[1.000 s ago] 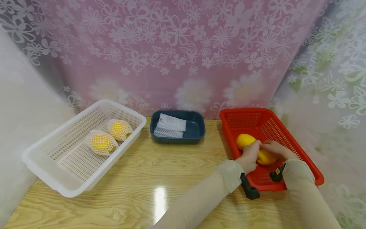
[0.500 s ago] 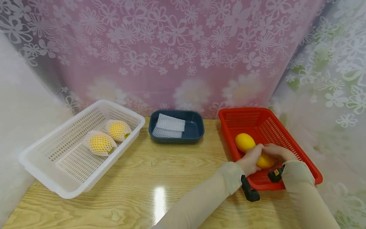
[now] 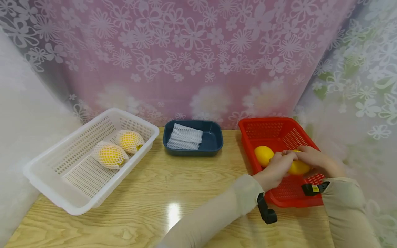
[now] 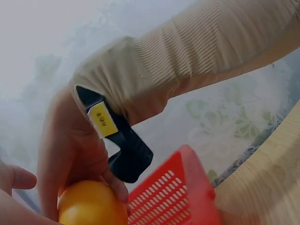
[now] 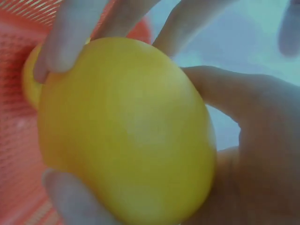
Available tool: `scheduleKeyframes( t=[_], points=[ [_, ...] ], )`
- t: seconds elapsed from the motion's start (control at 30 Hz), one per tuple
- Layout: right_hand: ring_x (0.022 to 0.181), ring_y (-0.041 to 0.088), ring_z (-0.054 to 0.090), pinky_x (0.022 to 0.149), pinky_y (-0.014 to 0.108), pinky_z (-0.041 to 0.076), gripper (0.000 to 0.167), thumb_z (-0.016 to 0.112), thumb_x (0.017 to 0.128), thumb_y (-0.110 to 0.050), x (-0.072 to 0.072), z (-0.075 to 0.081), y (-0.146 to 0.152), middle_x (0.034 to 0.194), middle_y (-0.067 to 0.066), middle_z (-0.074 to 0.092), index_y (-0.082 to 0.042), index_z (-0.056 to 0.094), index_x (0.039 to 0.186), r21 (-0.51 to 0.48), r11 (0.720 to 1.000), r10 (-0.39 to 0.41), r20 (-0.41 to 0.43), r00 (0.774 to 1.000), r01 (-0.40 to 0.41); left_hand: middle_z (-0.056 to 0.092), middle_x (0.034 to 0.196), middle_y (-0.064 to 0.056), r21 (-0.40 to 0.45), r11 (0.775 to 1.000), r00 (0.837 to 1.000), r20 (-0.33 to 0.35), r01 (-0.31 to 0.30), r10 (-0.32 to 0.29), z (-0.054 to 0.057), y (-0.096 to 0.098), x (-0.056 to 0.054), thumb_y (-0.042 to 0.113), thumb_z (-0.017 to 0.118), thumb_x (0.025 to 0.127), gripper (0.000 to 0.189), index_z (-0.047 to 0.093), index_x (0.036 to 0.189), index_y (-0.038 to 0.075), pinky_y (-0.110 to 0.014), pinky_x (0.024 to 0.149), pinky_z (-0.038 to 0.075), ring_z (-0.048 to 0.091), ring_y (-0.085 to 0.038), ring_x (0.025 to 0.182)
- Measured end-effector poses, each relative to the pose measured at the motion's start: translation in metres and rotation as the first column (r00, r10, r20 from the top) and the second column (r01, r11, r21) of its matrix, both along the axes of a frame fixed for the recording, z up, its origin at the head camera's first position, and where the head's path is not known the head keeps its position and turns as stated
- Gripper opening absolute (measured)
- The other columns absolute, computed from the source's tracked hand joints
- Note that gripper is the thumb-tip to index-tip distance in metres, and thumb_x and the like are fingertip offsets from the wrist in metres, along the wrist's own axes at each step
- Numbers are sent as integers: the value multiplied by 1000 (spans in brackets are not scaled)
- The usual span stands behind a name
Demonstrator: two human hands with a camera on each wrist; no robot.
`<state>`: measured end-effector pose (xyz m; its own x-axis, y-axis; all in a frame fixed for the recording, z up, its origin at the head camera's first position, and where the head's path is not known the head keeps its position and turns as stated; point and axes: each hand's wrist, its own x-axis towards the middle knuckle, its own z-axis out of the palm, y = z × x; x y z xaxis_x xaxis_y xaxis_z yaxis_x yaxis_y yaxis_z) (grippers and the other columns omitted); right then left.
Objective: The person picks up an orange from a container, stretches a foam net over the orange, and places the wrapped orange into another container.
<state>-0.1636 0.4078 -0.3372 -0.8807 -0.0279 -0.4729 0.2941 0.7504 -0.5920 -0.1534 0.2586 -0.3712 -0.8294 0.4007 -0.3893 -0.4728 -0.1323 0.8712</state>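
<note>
A smooth yellow mango (image 3: 298, 167) is held between both hands over the red basket (image 3: 286, 197). My left hand (image 3: 274, 172) pinches its left end, a finger above and the thumb (image 5: 77, 201) below, as the right wrist view shows. Around its right side curl the fingers of my right hand (image 3: 321, 162). A second yellow mango (image 3: 263, 155) lies in the basket just left of the hands. The left wrist view catches the held mango (image 4: 91, 206) at the bottom edge, under the right hand (image 4: 70, 145).
On the left stands a white basket (image 3: 77, 208) with two yellow fruits (image 3: 111, 155) in white foam nets. A dark blue tray (image 3: 214, 137) at the back holds white foam net sleeves (image 3: 186, 134). All stand on a wooden table (image 3: 149, 193) before a flowered curtain (image 3: 198, 62).
Both hands have shifted to the right with the held mango, the right hand farthest and also up. The second mango in the basket shows more fully than a second ago.
</note>
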Motion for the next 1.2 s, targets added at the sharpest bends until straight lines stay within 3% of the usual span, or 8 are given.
scheduleKeyframes(
  t=[0.27,0.4,0.53,0.67,0.8,1.0,1.1,1.2],
  points=[
    [79,26,58,62,40,59,71,46,100,-53,9,25,-31,103,22,51,10,37,132,83,997,16,-173,985,-2,53,109,8,125,992,991,-134,30,-14,10,-37,-2,6,63,85,49,52,131,20,-33,86,53,54,-11,88],
    [77,25,61,60,39,58,70,48,100,-53,14,38,-51,105,24,55,9,39,133,116,993,32,-253,967,-2,50,112,11,156,987,973,-232,40,-3,13,-54,1,5,67,86,51,51,129,26,-27,82,52,54,-8,90],
    [78,26,62,60,37,58,69,51,98,-57,21,50,-74,107,23,57,3,43,132,132,991,31,-314,949,12,48,119,17,119,992,934,-358,35,10,13,-75,3,10,73,88,54,50,132,31,-21,79,52,54,-4,93],
    [78,26,62,59,34,57,64,55,96,-57,26,52,-99,105,20,58,-3,48,130,112,994,28,-402,915,19,49,124,18,184,982,893,-449,42,46,9,-100,3,7,72,89,57,50,138,29,-21,80,53,57,-4,98],
    [75,25,61,57,32,56,60,59,95,-54,29,48,-127,105,19,59,-5,50,129,69,998,32,-476,879,1,50,131,10,244,968,856,-510,54,81,3,-128,1,1,70,90,61,49,141,24,-24,85,53,58,-7,106],
    [78,27,59,59,33,56,55,61,95,-51,32,32,-165,106,16,58,-10,51,131,-21,999,24,-517,855,-40,51,130,7,195,980,796,-588,-33,144,-8,-172,5,4,76,85,62,55,138,26,-29,80,55,54,-16,97],
    [84,28,57,63,36,57,50,62,96,-46,30,16,-182,108,15,58,-13,51,132,-108,990,14,-538,843,-85,52,131,4,161,983,755,-634,-87,171,-16,-192,8,3,79,82,65,55,139,22,-30,78,56,50,-19,95],
    [88,29,57,68,38,56,44,63,98,-38,25,-4,-199,112,13,59,-14,52,133,-206,969,-9,-574,819,-134,50,136,1,125,981,729,-656,-151,196,-24,-212,9,4,82,80,70,52,141,19,-27,80,54,46,-22,97]
  ],
)
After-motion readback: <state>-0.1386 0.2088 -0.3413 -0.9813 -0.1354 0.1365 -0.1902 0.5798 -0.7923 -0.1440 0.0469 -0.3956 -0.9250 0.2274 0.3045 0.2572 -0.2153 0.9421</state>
